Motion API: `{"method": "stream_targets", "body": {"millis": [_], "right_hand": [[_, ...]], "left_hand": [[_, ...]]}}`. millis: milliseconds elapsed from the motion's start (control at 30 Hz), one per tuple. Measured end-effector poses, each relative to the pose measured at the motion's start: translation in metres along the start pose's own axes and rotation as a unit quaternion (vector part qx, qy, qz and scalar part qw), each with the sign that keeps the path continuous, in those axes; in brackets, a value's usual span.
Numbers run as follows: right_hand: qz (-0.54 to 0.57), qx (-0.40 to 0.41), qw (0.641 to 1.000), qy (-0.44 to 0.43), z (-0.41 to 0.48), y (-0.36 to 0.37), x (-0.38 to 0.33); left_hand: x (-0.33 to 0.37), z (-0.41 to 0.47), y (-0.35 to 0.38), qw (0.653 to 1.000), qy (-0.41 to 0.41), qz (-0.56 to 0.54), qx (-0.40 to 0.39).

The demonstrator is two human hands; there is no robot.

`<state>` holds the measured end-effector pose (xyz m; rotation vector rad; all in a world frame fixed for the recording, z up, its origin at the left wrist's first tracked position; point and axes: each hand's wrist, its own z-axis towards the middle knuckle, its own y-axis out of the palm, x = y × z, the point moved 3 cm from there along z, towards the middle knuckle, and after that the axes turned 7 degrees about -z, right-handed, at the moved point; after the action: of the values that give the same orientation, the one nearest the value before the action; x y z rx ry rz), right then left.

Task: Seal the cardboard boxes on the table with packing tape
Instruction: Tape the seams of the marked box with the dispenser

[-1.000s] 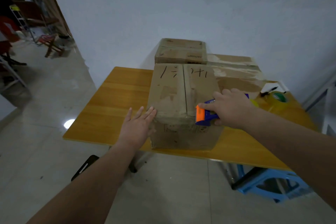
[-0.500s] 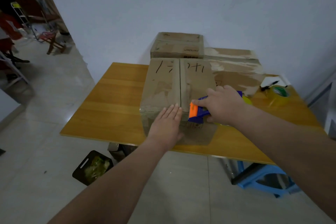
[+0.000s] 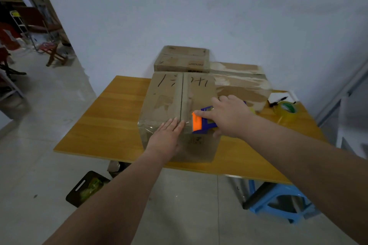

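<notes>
At the near edge of the box (image 3: 165,101), pin the tape (image 3: 149,128) with the straight-fingered left hand (image 3: 167,137) and draw the dispenser (image 3: 201,123), gripped by the right hand (image 3: 229,117), along the seam (image 3: 181,95)

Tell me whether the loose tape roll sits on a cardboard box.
No, the yellowish clear tape roll rests directly on the orange wooden table, near its right edge.
</notes>
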<state>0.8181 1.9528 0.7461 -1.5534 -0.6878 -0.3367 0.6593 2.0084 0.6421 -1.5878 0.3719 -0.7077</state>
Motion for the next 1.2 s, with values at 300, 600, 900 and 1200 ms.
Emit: {"method": "stream_targets", "body": {"millis": [300, 600, 900, 1200], "right_hand": [[-0.017, -0.042, 0.998, 0.033, -0.028, 0.038, 0.036], [-0.014, -0.054, 0.998, 0.033, -0.021, 0.05, 0.028], [0.01, -0.057, 0.997, 0.05, -0.019, 0.054, 0.027], [0.073, -0.05, 0.994, 0.061, -0.025, 0.066, 0.032]], "left_hand": [[0.0, 0.002, 0.008, 1.0, -0.008, 0.022, 0.019], [0.03, 0.008, 0.018, 0.991, -0.09, 0.103, -0.018], [0.071, 0.023, 0.028, 0.997, 0.02, 0.078, 0.02], [-0.019, -0.019, 0.011, 0.991, -0.09, 0.086, 0.059]]}}
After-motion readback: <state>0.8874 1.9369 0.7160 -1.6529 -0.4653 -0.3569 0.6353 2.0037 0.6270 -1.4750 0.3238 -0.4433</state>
